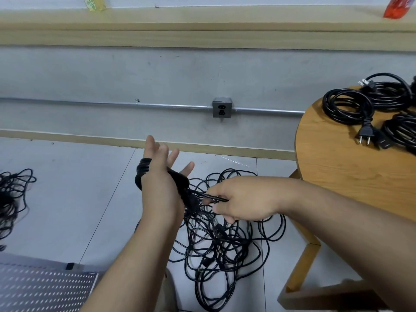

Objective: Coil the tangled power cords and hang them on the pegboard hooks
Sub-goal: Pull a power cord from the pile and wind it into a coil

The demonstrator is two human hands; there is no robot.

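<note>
Left hand (161, 176), fingers straight, acts as former for the coil (144, 170); right hand (243, 199), at 3 o'clock, pinches the cord (216, 197) taut.

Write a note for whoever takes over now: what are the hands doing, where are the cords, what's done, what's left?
Left hand: open, fingers straight, a coil wound round the palm.
Right hand: pinches the cord feeding that coil.
Done: coiled cords lie on the round table.
Left: the floor tangle, another tangle far left; no cords on the visible pegboard part.
</note>
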